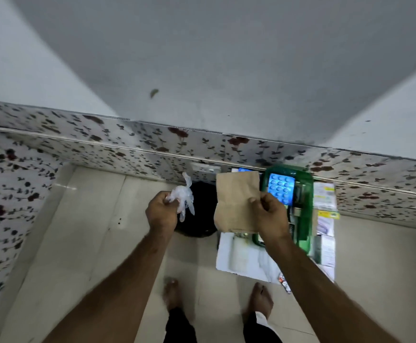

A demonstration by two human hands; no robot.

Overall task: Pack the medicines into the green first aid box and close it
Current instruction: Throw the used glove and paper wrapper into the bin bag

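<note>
Item 1, left hand (162,211): hovering above the floor, fingers curled closed and pinching a crumpled clear plastic wrapper (185,198), w/ thin bits of it dangling below the knuckles. Item 2, right hand (271,214): gripping a flat brown paper bag (236,201) by its right edge, thumb and fingers pressed together on the paper, bag hanging upright betw. the two hands. Item 3, green first aid box (303,191): sitting on the floor to the right of the paper bag, close to the flower-patterned wall tiles (102,144), lid open; right hand and bag are partly covering its near-left part. Item 4, blue blister pack (281,190): lying inside the box at its far end, rows of round tablets showing. Item 5, printed medicine cartons (325,196): lying just beside the box on its right side, text too blurred to read. Item 6, white sheet (241,258): lying flat on the floor under the near end of the box. Item 7, small red-and-silver strip (284,284): lying at the sheet's near-right corner, beside the right forearm. Item 8, black round object (199,211): resting on the floor behind the wrapper and left hand, kind unclear. Item 9, bare feet (172,293): standing on pale floor tiles at bottom of view.
</note>
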